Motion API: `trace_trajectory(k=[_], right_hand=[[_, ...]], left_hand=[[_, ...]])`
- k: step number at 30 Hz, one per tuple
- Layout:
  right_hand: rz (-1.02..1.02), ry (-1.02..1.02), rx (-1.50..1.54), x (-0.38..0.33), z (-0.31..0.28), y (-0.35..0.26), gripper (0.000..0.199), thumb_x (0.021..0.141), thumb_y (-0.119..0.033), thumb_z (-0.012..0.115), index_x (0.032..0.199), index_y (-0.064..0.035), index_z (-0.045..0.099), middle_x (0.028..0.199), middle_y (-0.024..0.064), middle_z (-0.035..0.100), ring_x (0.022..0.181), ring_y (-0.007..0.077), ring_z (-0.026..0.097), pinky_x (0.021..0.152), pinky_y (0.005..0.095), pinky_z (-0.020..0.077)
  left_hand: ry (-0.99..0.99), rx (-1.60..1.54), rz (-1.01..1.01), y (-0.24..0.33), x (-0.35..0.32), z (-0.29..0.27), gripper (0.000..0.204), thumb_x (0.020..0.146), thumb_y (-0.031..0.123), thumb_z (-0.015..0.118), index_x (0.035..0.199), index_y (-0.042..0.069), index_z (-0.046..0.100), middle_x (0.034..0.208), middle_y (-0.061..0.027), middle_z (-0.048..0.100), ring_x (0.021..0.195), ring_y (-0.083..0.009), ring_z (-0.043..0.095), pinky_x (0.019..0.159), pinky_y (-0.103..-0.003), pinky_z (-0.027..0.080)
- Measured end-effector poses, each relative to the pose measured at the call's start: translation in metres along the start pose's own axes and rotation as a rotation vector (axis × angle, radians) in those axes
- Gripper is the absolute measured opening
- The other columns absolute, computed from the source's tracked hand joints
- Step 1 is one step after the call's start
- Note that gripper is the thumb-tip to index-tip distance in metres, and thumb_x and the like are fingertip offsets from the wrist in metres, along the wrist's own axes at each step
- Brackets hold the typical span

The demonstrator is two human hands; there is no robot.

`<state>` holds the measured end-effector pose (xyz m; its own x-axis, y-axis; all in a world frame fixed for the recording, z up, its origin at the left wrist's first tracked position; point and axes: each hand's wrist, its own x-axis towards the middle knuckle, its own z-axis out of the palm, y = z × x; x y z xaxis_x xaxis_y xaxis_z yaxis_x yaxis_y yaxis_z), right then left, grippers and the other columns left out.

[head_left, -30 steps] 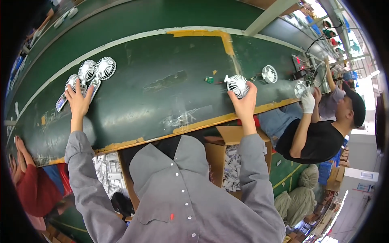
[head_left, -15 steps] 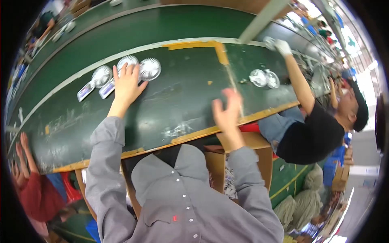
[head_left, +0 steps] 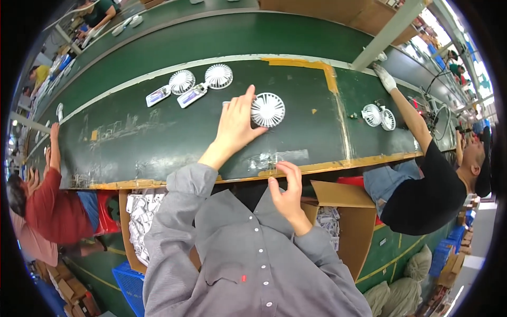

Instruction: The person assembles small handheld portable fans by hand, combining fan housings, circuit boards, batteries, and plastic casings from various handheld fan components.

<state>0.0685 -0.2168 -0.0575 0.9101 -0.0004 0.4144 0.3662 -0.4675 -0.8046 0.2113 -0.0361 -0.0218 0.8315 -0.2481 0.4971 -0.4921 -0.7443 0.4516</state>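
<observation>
My left hand [head_left: 236,122] is closed on a small white handheld fan [head_left: 268,110], its round, slotted head showing beside my fingers. Most of its handle is hidden under the hand. Over the bench's near edge, my right hand [head_left: 288,194] holds nothing, its thumb and fingers apart. Farther off to the left, two similar fans lie flat side by side: a left fan [head_left: 182,82] and a right fan [head_left: 218,77], each with a printed label on its handle.
Yellow tape borders the green bench [head_left: 174,140]. Cardboard boxes, a left box [head_left: 125,227] and a right box [head_left: 353,232], hold white parts below the edge. At right, a co-worker's gloved hand [head_left: 385,79] reaches near more fans [head_left: 372,115] and a metal post [head_left: 391,36].
My left hand has drawn one fan away from the other two, toward the right and nearer me. My right hand has come back toward my body. The whole view has shifted.
</observation>
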Motion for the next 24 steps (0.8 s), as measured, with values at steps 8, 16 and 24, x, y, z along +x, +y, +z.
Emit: trace_trajectory(k=[8,16,24], right_hand=[[-0.019,-0.052,-0.031,0.036,0.03,-0.016,0.058,0.078,-0.014,0.071,0.127,0.0063,0.049,0.129,0.0222,0.052,0.121,0.038,0.049,0.102,0.0435,0.0388],[0.316,-0.021,0.586,0.017,0.036,-0.035,0.047,0.087,-0.017,0.065,0.126,0.0038,0.05,0.106,0.0107,0.063,0.098,0.0244,0.062,0.089,0.0374,0.0489],[0.545,-0.436,1.334,0.033,0.017,-0.035,0.026,0.091,-0.022,0.056,0.108,-0.0051,0.048,0.091,0.0081,0.052,0.085,0.0218,0.054,0.088,0.0389,0.0444]], left_hand=[[0.173,-0.095,0.133,0.055,-0.032,-0.076,0.09,0.053,0.024,0.086,0.134,0.004,0.05,0.12,-0.0132,0.056,0.11,-0.0321,0.054,0.095,-0.043,0.041],[0.191,-0.91,-0.21,0.097,-0.07,-0.092,0.08,0.064,0.03,0.087,0.127,-0.004,0.051,0.123,-0.0182,0.056,0.114,-0.0304,0.055,0.1,-0.039,0.042],[0.656,-1.496,-0.654,0.057,-0.125,-0.074,0.051,0.095,0.02,0.063,0.132,-0.003,0.036,0.127,-0.0104,0.052,0.12,-0.0158,0.051,0.102,-0.032,0.042]])
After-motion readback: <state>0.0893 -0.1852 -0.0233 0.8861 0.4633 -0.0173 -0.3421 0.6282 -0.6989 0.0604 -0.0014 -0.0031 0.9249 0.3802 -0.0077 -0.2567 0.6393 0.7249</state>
